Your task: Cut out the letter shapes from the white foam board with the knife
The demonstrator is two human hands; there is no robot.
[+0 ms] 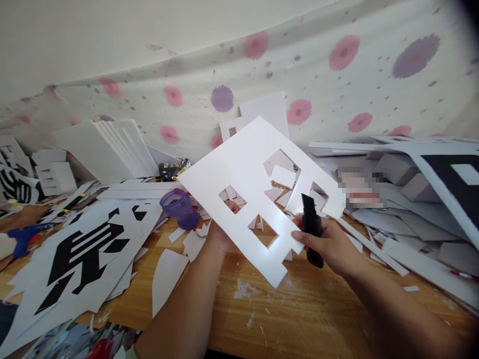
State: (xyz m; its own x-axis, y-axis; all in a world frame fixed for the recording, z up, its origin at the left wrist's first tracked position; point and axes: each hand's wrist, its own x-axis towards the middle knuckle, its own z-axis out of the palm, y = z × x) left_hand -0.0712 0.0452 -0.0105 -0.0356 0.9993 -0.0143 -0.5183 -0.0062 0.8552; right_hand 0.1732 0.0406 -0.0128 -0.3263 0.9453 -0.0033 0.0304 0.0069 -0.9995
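A white foam board [239, 159] with several cut-out openings is held up, tilted, above the table. My left hand [221, 237] grips it from behind and below; most of its fingers are hidden, and a fingertip shows through one opening. My right hand [331, 242] is closed around a black box cutter [313, 232], which points upward. The thumb of that hand also presses the board's lower right edge. Through the openings, white scraps on the table are visible.
A wooden table [239, 319] carries many white offcuts. At left lie a sheet with black shapes [90, 249], a blue glue gun [24, 237] and a purple translucent jar [179, 208]. White panels [112, 149] lean against the flowered wall covering [202, 99]. Stacked boards [404, 144] stand at right.
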